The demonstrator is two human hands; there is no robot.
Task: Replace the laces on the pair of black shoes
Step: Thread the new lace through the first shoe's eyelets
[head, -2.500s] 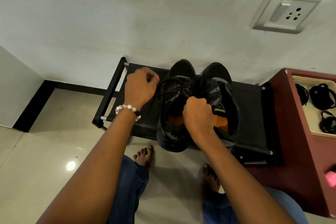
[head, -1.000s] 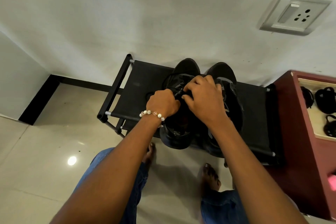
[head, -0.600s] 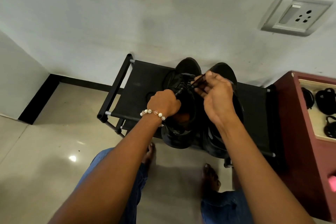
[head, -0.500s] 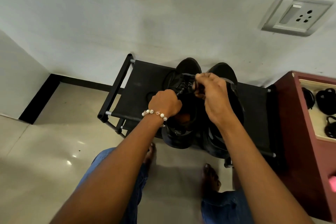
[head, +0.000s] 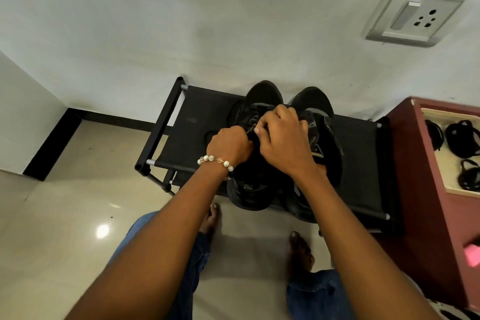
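Observation:
Two black shoes stand side by side, toes toward the wall, on a low black fabric rack (head: 197, 122). Over the lacing of the left shoe (head: 265, 96) my two hands meet. My left hand (head: 230, 144), with a bead bracelet at the wrist, is curled at the shoe's tongue and grips the black lace. My right hand (head: 283, 138) reaches across from the right shoe (head: 315, 100) and pinches the lace (head: 250, 122) at the eyelets. Most of the lacing is hidden under my hands.
The rack stands against a grey wall with a socket plate (head: 413, 18) above it. A maroon cabinet (head: 426, 163) at the right holds a tray of black sandals (head: 462, 138). My bare feet (head: 300, 252) stand on the glossy tile floor (head: 78, 215) in front of the rack.
My left hand came in from the rack's left side to the left shoe. My right hand moved up from the shoe openings to the lacing and closed in on the lace beside the left hand.

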